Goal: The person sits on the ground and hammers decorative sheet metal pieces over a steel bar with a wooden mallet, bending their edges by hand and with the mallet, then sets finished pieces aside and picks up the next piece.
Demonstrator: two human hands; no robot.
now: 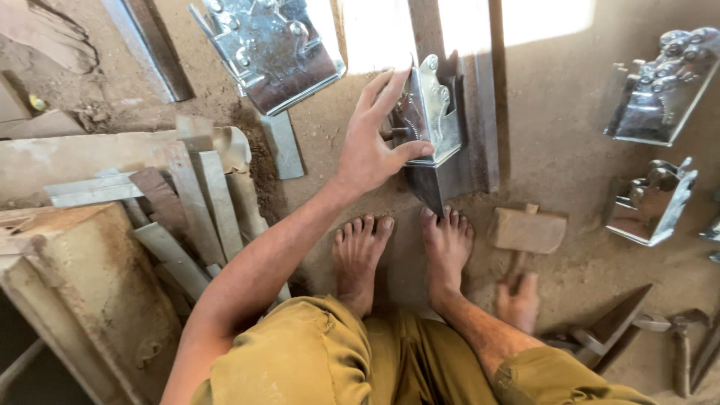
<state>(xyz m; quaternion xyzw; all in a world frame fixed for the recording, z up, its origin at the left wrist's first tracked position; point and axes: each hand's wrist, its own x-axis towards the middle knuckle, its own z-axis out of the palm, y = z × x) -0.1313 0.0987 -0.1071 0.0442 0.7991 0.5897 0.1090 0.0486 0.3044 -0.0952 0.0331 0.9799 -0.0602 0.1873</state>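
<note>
Left hand (373,146), fingers spread, grips a shiny bracket (430,112) upright on a steel bar (480,112) before the feet (405,247). Right hand (517,304) closes on the mallet (527,231) handle. Similar brackets (660,90) lie right; metal strips (187,195) left.

Our left hand (373,142) grips the shiny metal bracket (429,112) by its edge; our right hand (517,304) closes around the wooden mallet (527,231) handle.
</note>
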